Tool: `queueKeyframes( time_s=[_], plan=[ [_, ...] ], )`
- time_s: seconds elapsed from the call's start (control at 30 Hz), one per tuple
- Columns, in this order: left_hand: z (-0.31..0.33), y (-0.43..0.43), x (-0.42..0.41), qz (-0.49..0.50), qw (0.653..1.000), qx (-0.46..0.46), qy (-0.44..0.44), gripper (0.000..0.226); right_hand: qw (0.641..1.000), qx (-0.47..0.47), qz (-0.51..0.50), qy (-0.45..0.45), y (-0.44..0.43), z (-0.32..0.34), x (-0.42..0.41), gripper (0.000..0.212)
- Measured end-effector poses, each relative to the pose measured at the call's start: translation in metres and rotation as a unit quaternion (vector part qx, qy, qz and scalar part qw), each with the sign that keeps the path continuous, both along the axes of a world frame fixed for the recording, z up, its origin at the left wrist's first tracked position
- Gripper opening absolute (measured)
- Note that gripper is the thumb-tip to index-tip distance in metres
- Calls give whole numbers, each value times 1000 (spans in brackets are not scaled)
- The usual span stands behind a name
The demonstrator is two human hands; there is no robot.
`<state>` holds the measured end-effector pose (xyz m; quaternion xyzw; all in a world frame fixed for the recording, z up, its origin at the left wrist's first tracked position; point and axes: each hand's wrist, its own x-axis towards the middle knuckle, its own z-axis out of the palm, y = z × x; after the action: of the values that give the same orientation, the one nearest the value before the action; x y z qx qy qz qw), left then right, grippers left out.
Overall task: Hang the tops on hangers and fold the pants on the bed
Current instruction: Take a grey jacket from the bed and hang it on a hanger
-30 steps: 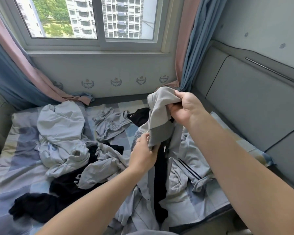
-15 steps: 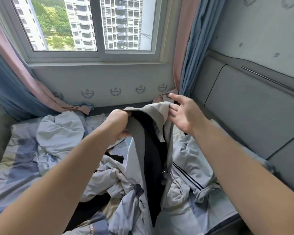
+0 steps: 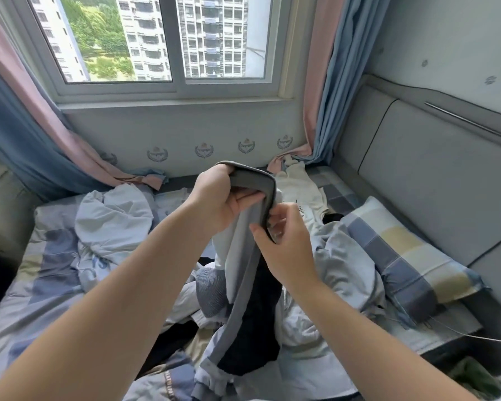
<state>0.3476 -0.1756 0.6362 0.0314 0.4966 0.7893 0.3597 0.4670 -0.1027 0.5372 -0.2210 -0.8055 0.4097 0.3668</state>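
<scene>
A grey, light-blue and black garment (image 3: 243, 290) hangs in the air over the bed (image 3: 35, 299). My left hand (image 3: 220, 198) grips its grey band at the top. Just below and to the right, my right hand (image 3: 284, 241) pinches the same band's edge between thumb and fingers. The garment's lower end with a ribbed cuff reaches down to the heap of clothes. A crumpled pale-blue piece (image 3: 113, 221) lies at the left, a cream top (image 3: 298, 195) lies behind my hands, and black cloth (image 3: 174, 340) shows under the pile. No hanger is in view.
A checked pillow (image 3: 402, 256) lies at the right against the grey padded headboard (image 3: 434, 180). Pink and blue curtains (image 3: 327, 82) hang at both sides of the window, their ends resting on the bed. A thin white cable (image 3: 469, 334) runs off the right edge.
The garment has been lifted and turned, so its grey band is now on top. My left hand moved up to the right on it. My right hand went from open to pinching the band.
</scene>
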Motion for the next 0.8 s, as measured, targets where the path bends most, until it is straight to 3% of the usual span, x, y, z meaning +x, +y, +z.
queueKeyframes(
  time_s=[0.2, 0.3, 0.43, 0.53, 0.6, 0.8],
  plan=[
    [4, -4, 8, -20, 999, 20, -25, 24, 991, 4, 5, -136, 11, -15, -8, 17],
    [6, -5, 9, -31, 998, 32, -37, 27, 977, -13, -7, -211, 8, -23, -8, 30],
    [3, -8, 9, -38, 998, 37, -37, 30, 982, 1, -39, -184, 9, -26, -9, 22],
    [-2, -12, 3, -19, 999, 27, -31, 28, 978, -4, -7, -209, 20, -25, -4, 43],
    [-7, -17, -6, -6, 999, 22, -31, 30, 973, 24, 14, -231, 28, -23, 4, 45],
    [-31, -28, -36, 45, 994, 22, -93, 32, 970, 112, 28, -214, 56, 10, 28, 28]
  ],
)
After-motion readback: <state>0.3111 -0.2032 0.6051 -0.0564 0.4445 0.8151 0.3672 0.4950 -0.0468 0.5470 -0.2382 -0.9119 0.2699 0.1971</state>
